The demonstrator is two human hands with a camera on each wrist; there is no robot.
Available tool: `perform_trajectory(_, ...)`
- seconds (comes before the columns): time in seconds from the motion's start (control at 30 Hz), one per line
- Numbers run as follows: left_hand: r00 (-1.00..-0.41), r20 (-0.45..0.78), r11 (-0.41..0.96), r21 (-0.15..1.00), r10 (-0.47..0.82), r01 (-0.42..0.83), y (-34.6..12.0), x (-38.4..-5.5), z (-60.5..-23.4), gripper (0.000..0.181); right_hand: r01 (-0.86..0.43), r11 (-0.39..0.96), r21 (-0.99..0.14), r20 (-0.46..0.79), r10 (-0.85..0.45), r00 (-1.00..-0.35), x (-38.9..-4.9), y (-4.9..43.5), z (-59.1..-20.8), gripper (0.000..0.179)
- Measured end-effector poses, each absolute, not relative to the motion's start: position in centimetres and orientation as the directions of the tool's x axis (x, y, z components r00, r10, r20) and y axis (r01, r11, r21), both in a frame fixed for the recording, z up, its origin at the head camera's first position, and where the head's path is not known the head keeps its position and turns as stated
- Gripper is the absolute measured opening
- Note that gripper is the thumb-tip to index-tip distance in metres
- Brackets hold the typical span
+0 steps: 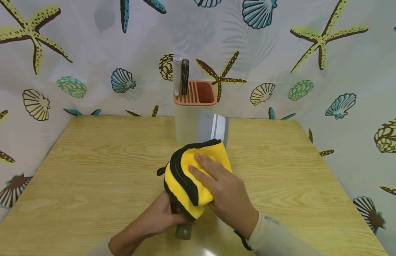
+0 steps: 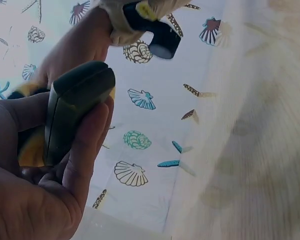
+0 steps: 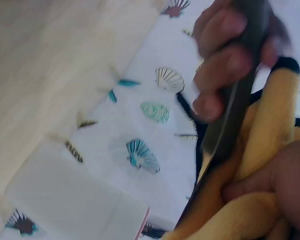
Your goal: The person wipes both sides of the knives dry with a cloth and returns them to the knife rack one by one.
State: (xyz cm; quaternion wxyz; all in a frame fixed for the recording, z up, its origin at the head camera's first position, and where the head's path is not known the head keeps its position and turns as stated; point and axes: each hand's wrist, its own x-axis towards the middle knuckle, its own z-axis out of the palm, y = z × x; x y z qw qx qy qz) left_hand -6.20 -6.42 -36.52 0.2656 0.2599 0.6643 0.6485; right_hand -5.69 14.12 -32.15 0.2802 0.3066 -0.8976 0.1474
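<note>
Cleaver (image 1: 213, 128) above the table (image 1: 105, 167), in front of the knife holder (image 1: 186, 122).
Long axis runs near to far: handle (image 1: 183, 232) toward the person, blade end away and slightly right. Left hand (image 1: 159, 217) is wrapped around the handle; right hand (image 1: 228, 192) pinches the yellow cloth (image 1: 182, 170) over the blade. Right sleeve (image 1: 281, 234) lettering: too small to read.

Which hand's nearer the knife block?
Right. The right hand is on the yellow cloth, short of the knife block; the left hand grips the cleaver handle, farther back toward the person.
</note>
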Motion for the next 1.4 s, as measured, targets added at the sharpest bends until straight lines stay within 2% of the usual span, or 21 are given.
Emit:
perform_trajectory(0.1,-0.667,-0.030,-0.054,0.993,0.744,-0.104,-6.1,-6.2,-36.6,0.050,-0.574,0.814,-0.087,0.587,-0.424,-0.689,-6.4,14.4,-32.0,0.045)
perform_trajectory(0.17,-0.650,-0.050,-0.063,0.987,0.758,-0.150,-6.1,-6.1,-36.6,0.051,-0.553,0.827,-0.104,0.573,-0.404,-0.713,-6.9,14.7,-31.9,0.049)
perform_trajectory(0.3,-0.637,-0.074,-0.053,0.983,0.767,-0.177,-6.2,-5.9,-36.7,0.055,-0.532,0.836,-0.135,0.544,-0.386,-0.745,-7.9,15.5,-31.7,0.060)
perform_trajectory(0.63,-0.614,-0.081,-0.045,0.981,0.785,-0.187,-6.2,-5.3,-36.9,0.055,-0.434,0.877,-0.205,0.497,-0.289,-0.818,-11.2,18.2,-31.4,0.068)
perform_trajectory(0.8,-0.600,-0.031,-0.083,0.983,0.799,-0.161,-6.1,-4.9,-37.1,0.049,-0.364,0.870,-0.333,0.475,-0.179,-0.862,-13.8,20.5,-31.0,0.070)
perform_trajectory(0.9,-0.604,-0.014,-0.093,0.985,0.797,-0.145,-6.0,-4.8,-37.2,0.045,-0.310,0.823,-0.475,0.476,-0.056,-0.877,-15.4,22.2,-30.8,0.056)
perform_trajectory(1.07,-0.617,-0.014,-0.085,0.988,0.787,-0.131,-6.0,-4.9,-37.2,0.049,-0.278,0.667,-0.692,0.516,0.187,-0.836,-16.3,24.5,-30.2,0.019)
perform_trajectory(1.23,-0.663,-0.033,-0.076,0.988,0.748,-0.135,-6.3,-5.4,-36.8,0.059,-0.365,0.496,-0.788,0.555,0.315,-0.770,-15.1,24.7,-28.2,0.025)
perform_trajectory(1.33,-0.681,-0.032,-0.073,0.989,0.732,-0.126,-6.3,-5.6,-36.7,0.059,-0.444,0.461,-0.768,0.605,0.298,-0.738,-13.7,23.7,-27.1,0.026)
perform_trajectory(1.4,-0.694,-0.030,-0.057,0.993,0.720,-0.102,-6.1,-5.6,-36.5,0.053,-0.507,0.457,-0.731,0.651,0.244,-0.719,-12.7,22.6,-26.6,0.021)
